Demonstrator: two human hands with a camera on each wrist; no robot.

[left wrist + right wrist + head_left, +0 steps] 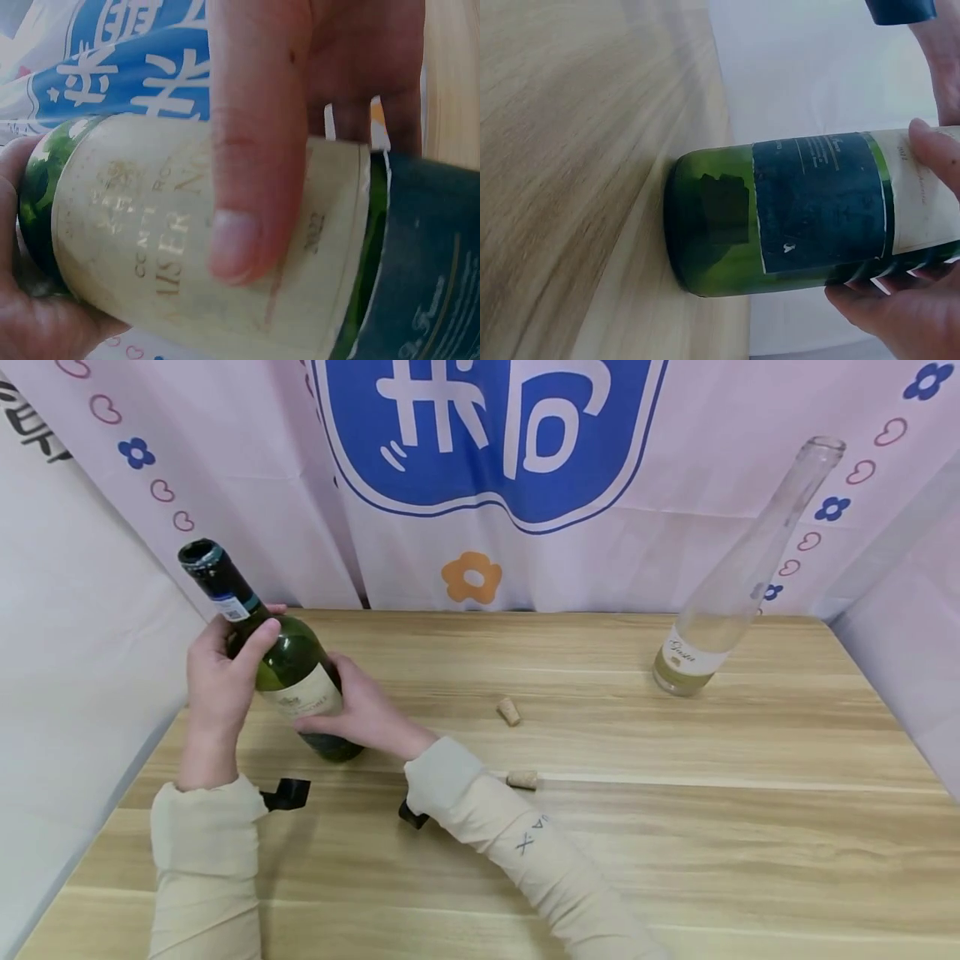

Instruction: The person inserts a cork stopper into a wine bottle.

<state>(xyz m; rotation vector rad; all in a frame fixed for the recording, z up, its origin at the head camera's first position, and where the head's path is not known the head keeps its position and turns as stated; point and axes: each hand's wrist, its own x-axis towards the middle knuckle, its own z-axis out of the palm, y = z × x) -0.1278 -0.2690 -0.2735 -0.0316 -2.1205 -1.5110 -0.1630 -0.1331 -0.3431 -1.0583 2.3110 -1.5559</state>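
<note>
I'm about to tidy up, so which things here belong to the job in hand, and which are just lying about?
In the job:
- green bottle, gripped by left hand and right hand

Seemingly just about, though possibly needed later:
- clear bottle, standing untouched
- far cork and near cork, lying loose

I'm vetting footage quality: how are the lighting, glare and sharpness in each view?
Head view: bright, a small glare spot on the green wine bottle, a faint shadow beside the left sleeve; left wrist view: dimmer, hazy, the cream label's print partly faint; right wrist view: the tabletop's grain looks soft.
</note>
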